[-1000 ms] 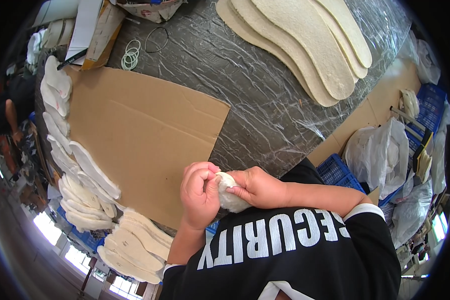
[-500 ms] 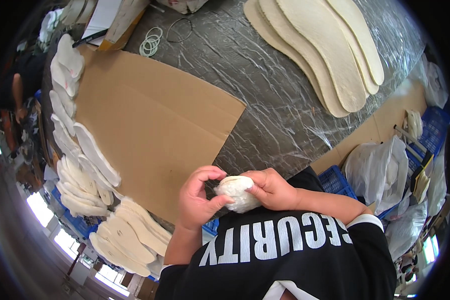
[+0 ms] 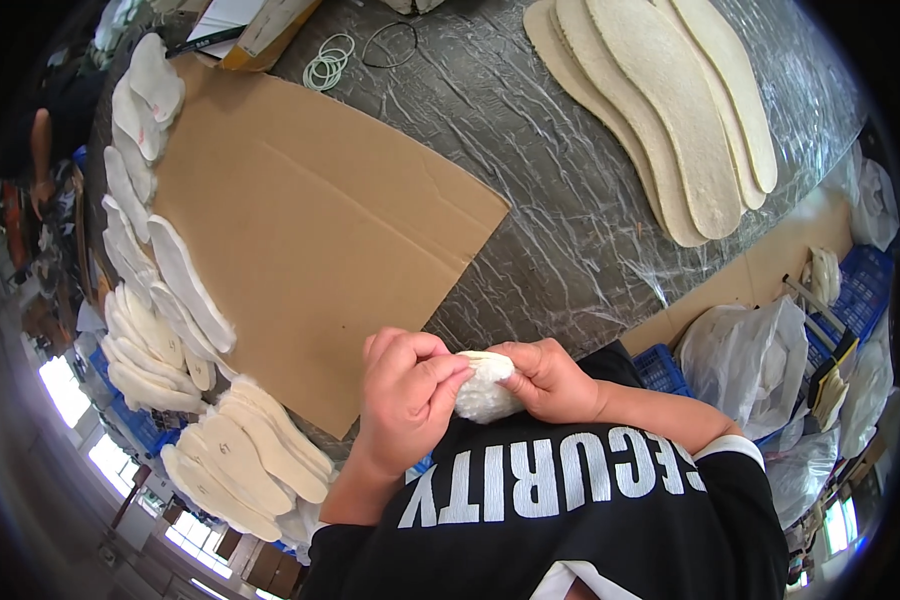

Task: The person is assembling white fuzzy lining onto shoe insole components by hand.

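Observation:
Close to my chest, a fluffy white fleece insole [image 3: 485,392] is held end-on, its cream edge facing up; whether it is one or a small stack I cannot tell. My right hand [image 3: 553,385] grips its right side, thumb on the fleece and fingers behind. On the other side, my left hand [image 3: 408,385] is closed in a pinch, thumb and fingertips together at the top left edge. The far end of the insole is hidden below my hands.
A brown cardboard sheet [image 3: 320,230] covers the table's left part. White insoles [image 3: 185,285] line its left edge, with cream stacks [image 3: 240,460] nearer me. Large beige insoles [image 3: 660,110] lie far right. Rubber bands [image 3: 328,63] sit by a box [image 3: 270,32]. Plastic bags [image 3: 745,355] stand right.
My left hand has closed from spread fingers into a pinch at the insole's edge. The right hand keeps its grip. The view has shifted slightly.

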The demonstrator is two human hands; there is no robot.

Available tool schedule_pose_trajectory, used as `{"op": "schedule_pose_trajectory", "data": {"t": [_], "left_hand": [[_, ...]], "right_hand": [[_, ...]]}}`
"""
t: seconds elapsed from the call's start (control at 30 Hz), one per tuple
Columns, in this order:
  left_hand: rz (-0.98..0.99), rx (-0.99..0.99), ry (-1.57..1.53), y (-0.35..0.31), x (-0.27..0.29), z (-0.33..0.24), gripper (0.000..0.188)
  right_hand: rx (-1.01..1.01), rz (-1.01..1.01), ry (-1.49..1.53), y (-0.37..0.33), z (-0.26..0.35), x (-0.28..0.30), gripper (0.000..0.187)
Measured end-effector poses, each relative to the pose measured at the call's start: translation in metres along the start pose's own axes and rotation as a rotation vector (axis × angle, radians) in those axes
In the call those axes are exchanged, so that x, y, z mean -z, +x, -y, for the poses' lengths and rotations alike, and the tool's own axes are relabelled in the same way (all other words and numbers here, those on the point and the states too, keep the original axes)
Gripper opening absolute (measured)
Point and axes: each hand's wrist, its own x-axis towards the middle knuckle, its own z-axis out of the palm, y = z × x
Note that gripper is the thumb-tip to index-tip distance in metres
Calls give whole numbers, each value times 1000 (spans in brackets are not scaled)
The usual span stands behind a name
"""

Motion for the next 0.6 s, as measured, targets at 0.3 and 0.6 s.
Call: {"op": "schedule_pose_trajectory", "data": {"t": [0.3, 0.6], "left_hand": [[73, -46, 84, 1, -11, -4, 18], [71, 36, -177, -4, -24, 3, 17]], "right_hand": [[-72, -15, -54, 2, 14, 5, 25], [-119, 85, -9, 1, 13, 14, 23]]}}
